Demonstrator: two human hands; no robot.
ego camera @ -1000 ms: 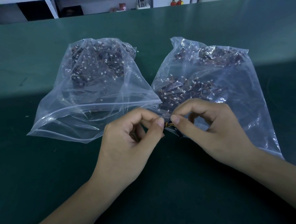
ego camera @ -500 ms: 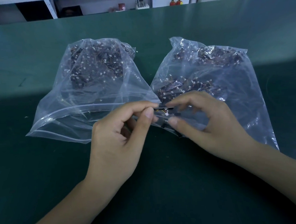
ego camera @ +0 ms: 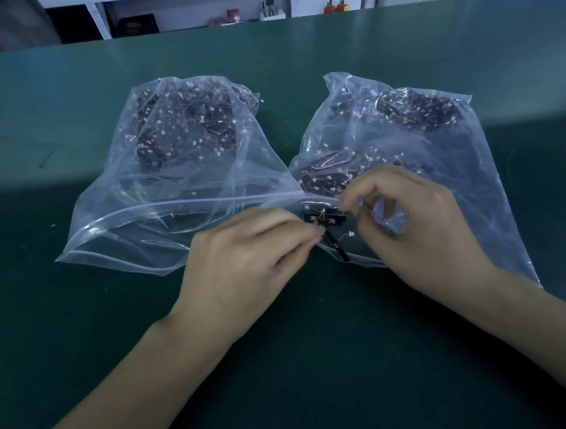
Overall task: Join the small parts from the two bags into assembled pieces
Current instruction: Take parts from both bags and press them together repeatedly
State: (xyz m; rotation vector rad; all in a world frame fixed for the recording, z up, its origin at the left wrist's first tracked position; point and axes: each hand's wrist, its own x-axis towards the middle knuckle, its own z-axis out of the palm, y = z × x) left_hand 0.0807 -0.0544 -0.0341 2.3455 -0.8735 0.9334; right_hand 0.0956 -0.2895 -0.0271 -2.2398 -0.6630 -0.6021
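Between the two bags' mouths, your left hand [ego camera: 244,250] pinches a small black part [ego camera: 324,219] while your right hand [ego camera: 420,231] curls its fingers beside it, seemingly pinching nothing, keeping both parts close for joining above the worktop [ego camera: 285,365].

Two bare forearms are showing from the lower corners of the frame, each ending in an uncovered hand: the left hand [ego camera: 244,260] and the right hand [ego camera: 420,231]. No sleeve, glove, ring, watch or strap is showing on either limb as far as the frame edge. Fingernails are showing short and unpainted where visible.
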